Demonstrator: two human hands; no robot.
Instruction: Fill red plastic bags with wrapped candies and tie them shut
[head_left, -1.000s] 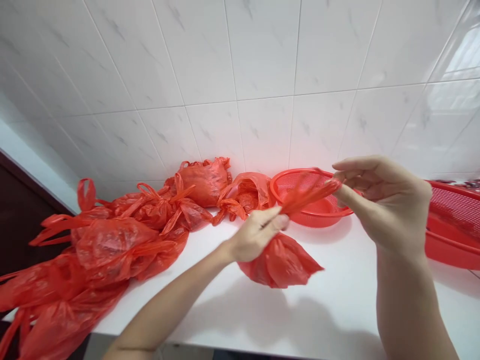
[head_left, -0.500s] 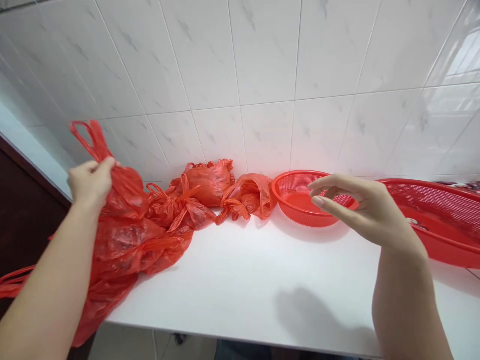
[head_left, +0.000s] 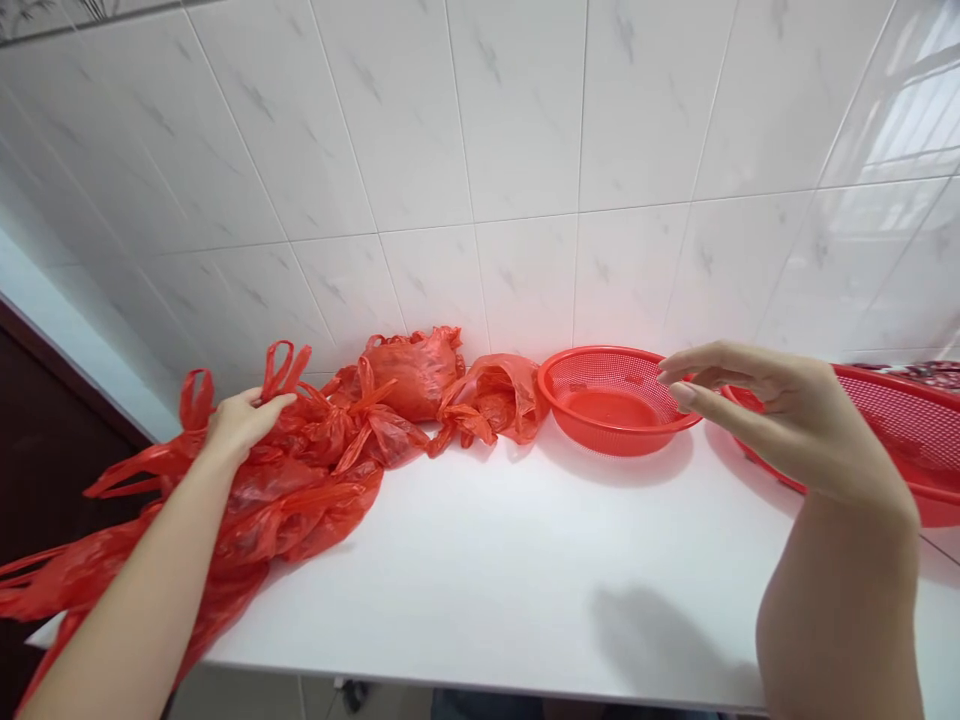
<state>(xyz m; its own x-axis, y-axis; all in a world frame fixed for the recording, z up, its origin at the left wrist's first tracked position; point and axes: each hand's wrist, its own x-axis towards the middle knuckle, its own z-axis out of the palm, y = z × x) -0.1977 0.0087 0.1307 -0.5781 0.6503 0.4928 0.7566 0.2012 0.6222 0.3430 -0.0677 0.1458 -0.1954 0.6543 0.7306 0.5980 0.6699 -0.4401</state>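
A heap of several red plastic bags [head_left: 300, 480] lies along the left of the white counter [head_left: 510, 590]. My left hand [head_left: 241, 422] rests on top of that heap, its fingers curled down onto the bags beside two upright handles. My right hand [head_left: 780, 415] hovers in the air over the right side, fingers apart and slightly bent, with nothing in it. It is just right of a small round red strainer basket [head_left: 613, 398], whose rim is near my fingertips.
A larger red mesh basket [head_left: 911, 440] sits at the far right, partly behind my right hand. White wall tiles [head_left: 525, 150] back the counter. A dark opening [head_left: 45, 440] lies left of the counter's end.
A second ago both hands held one red bag at the middle. My left hand carried it left, raised it over the heap, and now lies low on the heap; my right hand let go.
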